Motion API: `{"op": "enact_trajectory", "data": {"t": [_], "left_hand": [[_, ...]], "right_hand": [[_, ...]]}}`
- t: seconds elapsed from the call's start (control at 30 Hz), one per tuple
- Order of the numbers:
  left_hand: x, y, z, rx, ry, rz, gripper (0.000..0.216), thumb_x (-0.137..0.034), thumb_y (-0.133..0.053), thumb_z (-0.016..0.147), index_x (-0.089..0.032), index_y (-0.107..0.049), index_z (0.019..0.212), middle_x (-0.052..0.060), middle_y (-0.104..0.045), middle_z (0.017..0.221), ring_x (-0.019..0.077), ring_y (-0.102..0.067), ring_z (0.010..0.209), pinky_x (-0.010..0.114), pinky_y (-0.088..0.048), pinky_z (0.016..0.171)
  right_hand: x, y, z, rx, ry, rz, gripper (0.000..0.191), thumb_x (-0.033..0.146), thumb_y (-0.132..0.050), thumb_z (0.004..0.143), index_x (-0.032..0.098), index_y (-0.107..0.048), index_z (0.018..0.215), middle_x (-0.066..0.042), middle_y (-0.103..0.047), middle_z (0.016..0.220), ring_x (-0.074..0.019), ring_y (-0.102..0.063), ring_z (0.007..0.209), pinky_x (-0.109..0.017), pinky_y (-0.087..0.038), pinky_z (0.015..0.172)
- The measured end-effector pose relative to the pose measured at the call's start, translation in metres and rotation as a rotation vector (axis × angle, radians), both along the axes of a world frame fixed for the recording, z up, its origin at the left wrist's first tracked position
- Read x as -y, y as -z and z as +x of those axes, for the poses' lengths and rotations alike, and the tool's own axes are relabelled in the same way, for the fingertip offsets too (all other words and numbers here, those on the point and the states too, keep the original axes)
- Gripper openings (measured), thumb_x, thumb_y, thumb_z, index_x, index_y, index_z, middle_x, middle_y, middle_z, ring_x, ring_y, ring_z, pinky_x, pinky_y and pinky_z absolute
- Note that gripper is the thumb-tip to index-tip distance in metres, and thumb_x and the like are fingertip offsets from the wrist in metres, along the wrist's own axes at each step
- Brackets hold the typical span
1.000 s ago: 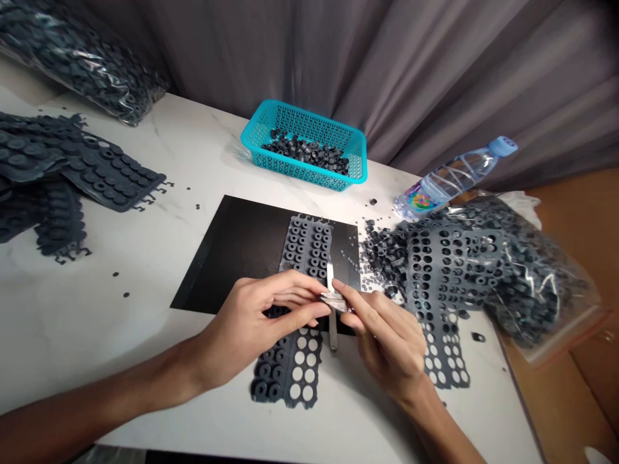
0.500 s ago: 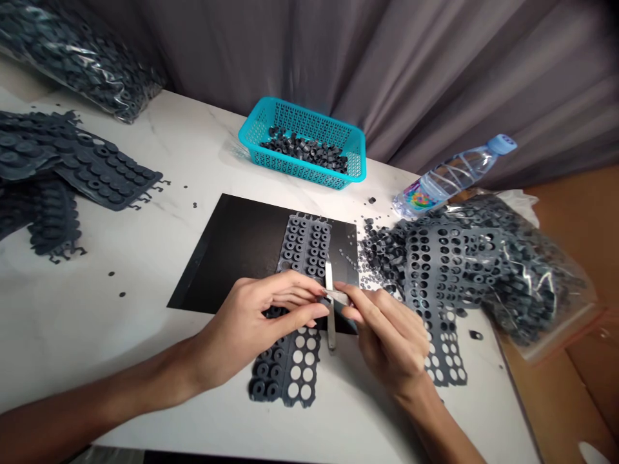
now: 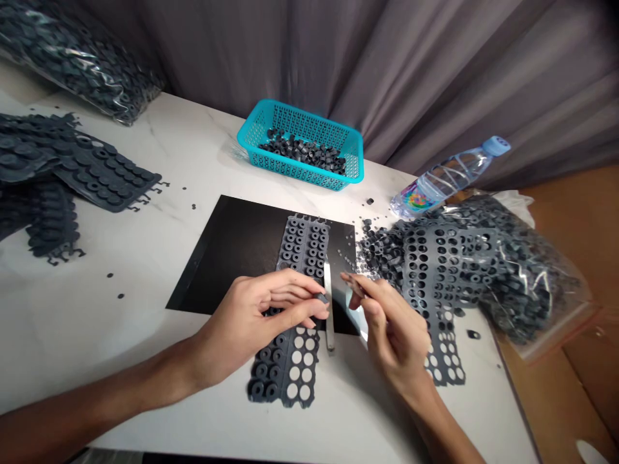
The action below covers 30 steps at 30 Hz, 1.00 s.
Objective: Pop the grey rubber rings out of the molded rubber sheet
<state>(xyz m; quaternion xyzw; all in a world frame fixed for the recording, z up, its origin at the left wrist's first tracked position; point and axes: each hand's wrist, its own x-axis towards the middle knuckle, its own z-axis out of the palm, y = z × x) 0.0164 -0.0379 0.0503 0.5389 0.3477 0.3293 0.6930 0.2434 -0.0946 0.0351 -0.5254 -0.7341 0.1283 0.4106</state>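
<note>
Between the thumb and fingertips of my left hand (image 3: 265,299) is a small dark grey rubber piece (image 3: 321,298). That hand hovers over a moulded dark rubber sheet (image 3: 302,241) with rows of ring-shaped parts; its near right rows are bare holes. My right hand (image 3: 396,328) is closed around a small metal tool (image 3: 356,285), mostly hidden by the fingers, so its kind is unclear. The two hands are apart. A slim silver metal tool (image 3: 329,328) lies between them, beside the sheet.
A black mat (image 3: 232,251) lies under the sheet. Behind it stands a blue basket (image 3: 300,176) of small dark parts. At right are loose parts (image 3: 382,251), a punched-out sheet (image 3: 430,277), a water bottle (image 3: 449,174) and a filled plastic bag (image 3: 527,277). More sheets (image 3: 111,171) lie left.
My right hand has drawn back to the right with its metal tool, away from the piece in my left hand. The left hand stays nearly in place.
</note>
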Motion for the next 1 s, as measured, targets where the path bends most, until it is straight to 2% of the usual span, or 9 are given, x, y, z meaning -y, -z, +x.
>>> {"op": "enact_trajectory", "data": {"t": [0.1,0.2,0.33,0.5,0.6,0.77,1.0], "left_hand": [[0.0007,0.0009,-0.0008,0.003,-0.007,-0.011,0.015,-0.029,-0.075,0.095,-0.017,-0.075,0.104,0.003,-0.082,0.089,0.0163,-0.081,0.081,0.023,-0.068,0.082],[0.0010,0.0025,-0.0016,0.000,-0.027,-0.005,0.017,-0.030,-0.075,0.095,-0.018,-0.076,0.107,0.003,-0.082,0.090,0.0169,-0.081,0.083,0.024,-0.068,0.082],[0.0002,0.0024,-0.0017,-0.009,-0.029,0.014,0.019,-0.030,-0.076,0.093,-0.017,-0.077,0.107,0.004,-0.081,0.090,0.0173,-0.080,0.084,0.024,-0.067,0.081],[-0.0001,0.0021,-0.0016,-0.007,-0.028,0.027,0.018,-0.029,-0.076,0.094,-0.018,-0.077,0.107,0.003,-0.082,0.093,0.0153,-0.080,0.084,0.020,-0.066,0.082],[-0.0003,0.0011,-0.0021,-0.003,-0.044,0.043,0.016,-0.027,-0.076,0.094,-0.018,-0.077,0.107,0.002,-0.082,0.091,0.0150,-0.080,0.084,0.021,-0.066,0.085],[-0.0009,-0.0027,-0.0019,0.017,-0.057,0.034,0.016,-0.025,-0.077,0.092,-0.016,-0.077,0.105,0.004,-0.081,0.088,0.0174,-0.080,0.082,0.024,-0.068,0.080],[0.0018,-0.0019,-0.0014,0.057,-0.027,0.001,0.014,-0.023,-0.077,0.093,-0.019,-0.077,0.106,0.000,-0.082,0.089,0.0137,-0.080,0.083,0.017,-0.066,0.080]], "right_hand": [[-0.0005,0.0024,-0.0009,-0.092,0.065,-0.128,0.027,0.020,-0.050,0.107,0.019,-0.069,0.126,-0.003,-0.065,0.085,-0.0158,-0.060,0.072,-0.030,-0.047,0.065],[0.0002,0.0026,-0.0023,-0.106,0.049,-0.167,0.027,0.021,-0.053,0.106,0.021,-0.070,0.127,-0.002,-0.065,0.086,-0.0154,-0.060,0.072,-0.029,-0.046,0.065],[0.0022,-0.0008,-0.0042,-0.087,-0.004,-0.122,0.037,0.017,-0.060,0.102,0.024,-0.067,0.137,-0.001,-0.063,0.084,-0.0153,-0.057,0.069,-0.029,-0.044,0.061],[0.0024,-0.0015,-0.0036,-0.094,-0.043,-0.053,0.045,0.010,-0.066,0.098,0.024,-0.066,0.141,0.000,-0.059,0.081,-0.0146,-0.052,0.067,-0.028,-0.043,0.061],[0.0023,0.0002,-0.0015,-0.069,-0.057,-0.054,0.046,0.010,-0.065,0.098,0.024,-0.065,0.142,-0.001,-0.060,0.082,-0.0149,-0.052,0.067,-0.029,-0.044,0.062],[0.0017,-0.0003,-0.0005,-0.048,-0.087,-0.095,0.045,0.012,-0.063,0.099,0.024,-0.064,0.143,-0.001,-0.061,0.084,-0.0151,-0.053,0.068,-0.029,-0.044,0.062],[0.0022,-0.0001,-0.0012,-0.039,-0.106,-0.096,0.044,0.014,-0.061,0.102,0.024,-0.062,0.145,-0.001,-0.058,0.080,-0.0156,-0.052,0.067,-0.029,-0.042,0.060]]}}
